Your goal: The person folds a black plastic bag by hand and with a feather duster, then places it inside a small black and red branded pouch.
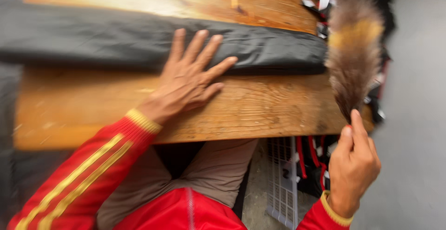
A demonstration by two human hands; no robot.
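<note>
My left hand [188, 79] lies flat with fingers spread, pressing on the near edge of a folded dark grey fabric piece [116, 39] that stretches across a wooden table [260, 114]. My right hand [353, 165], off the table's right corner, pinches the lower tip of a fluffy brown and tan fur strip [354, 49] that rises upward past the table edge. Both arms wear red sleeves with yellow stripes and cuffs.
A white plastic lattice crate [283, 179] stands on the floor under the table's right end, beside red and black items [311, 155]. Black pieces with white tags [320, 4] lie at the far right. My legs in tan trousers [218, 169] are under the table. Grey floor [413, 118] lies to the right.
</note>
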